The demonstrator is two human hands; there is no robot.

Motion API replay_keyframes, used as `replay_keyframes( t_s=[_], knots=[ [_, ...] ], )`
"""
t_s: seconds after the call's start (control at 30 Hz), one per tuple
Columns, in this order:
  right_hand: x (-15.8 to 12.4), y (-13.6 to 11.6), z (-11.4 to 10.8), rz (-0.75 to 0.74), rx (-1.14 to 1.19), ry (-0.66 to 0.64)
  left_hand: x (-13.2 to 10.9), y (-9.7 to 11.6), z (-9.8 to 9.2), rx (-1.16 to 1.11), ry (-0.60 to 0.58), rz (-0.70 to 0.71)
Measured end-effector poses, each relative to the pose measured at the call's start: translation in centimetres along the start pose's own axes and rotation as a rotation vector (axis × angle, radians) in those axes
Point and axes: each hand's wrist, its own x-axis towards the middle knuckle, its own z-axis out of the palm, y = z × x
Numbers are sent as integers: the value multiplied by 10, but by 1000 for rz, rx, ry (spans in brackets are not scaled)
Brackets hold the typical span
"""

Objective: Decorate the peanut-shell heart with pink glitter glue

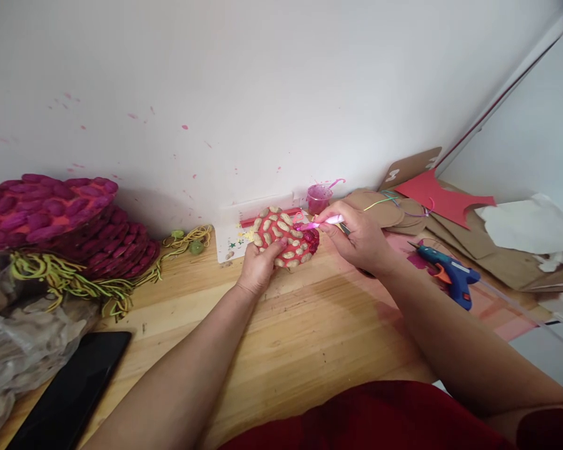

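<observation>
My left hand (pixel 259 265) grips the lower left edge of a round red disc (pixel 285 245) covered with peanut shells, held tilted up on the wooden table (pixel 304 337). My right hand (pixel 360 240) pinches a thin pink brush (pixel 319 222) whose tip touches the disc's right side, where some shells are painted dark pink. A small pink paint cup (pixel 318 198) stands just behind the disc, against the wall.
Finished magenta shell discs (pixel 51 219) with yellow-green yarn (pixel 75 281) are stacked at the left. A black phone (pixel 70 390) lies near the front left. A blue glue gun (pixel 450 275), brown and red card pieces (pixel 443 201) and white paper (pixel 530 228) lie on the right.
</observation>
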Motion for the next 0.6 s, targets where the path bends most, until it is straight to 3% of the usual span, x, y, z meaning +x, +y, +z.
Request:
replay_keyframes(
  t_s=[0.6],
  knots=[
    [0, 4, -5, 65, -35, 30, 0, 6, 5, -23, 76, -23]
  ],
)
